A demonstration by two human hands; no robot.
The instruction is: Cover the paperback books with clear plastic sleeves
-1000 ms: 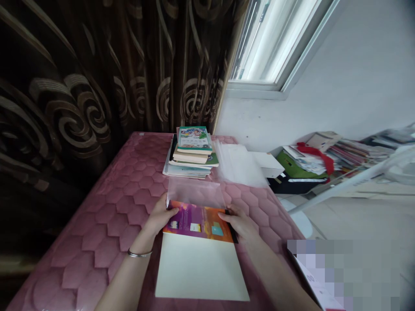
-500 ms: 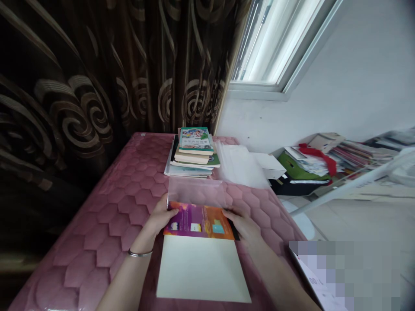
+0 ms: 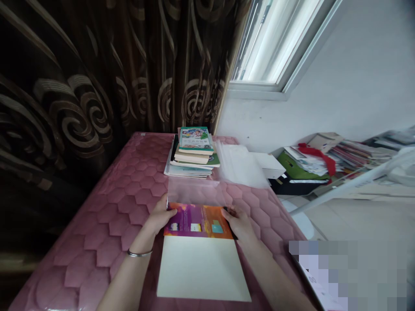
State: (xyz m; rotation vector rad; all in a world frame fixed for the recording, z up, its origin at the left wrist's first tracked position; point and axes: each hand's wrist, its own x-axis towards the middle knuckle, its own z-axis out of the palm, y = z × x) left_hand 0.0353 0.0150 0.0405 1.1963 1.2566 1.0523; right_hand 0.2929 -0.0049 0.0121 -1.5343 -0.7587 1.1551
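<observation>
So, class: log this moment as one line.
left hand: pinches book cover, left edge | right hand: on cover's right edge, grip unclear | clear sleeve: at cover's far end | book stack: behind, apart

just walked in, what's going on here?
A person has both hands on a purple-and-orange cover lying on a pink quilted surface. The left hand grips its left edge and the right hand its right edge. A clear plastic sheet meets the cover's far edge between the hands, and a cream page lies flat on the near side. Beyond sit a stack of books and more clear sheets.
</observation>
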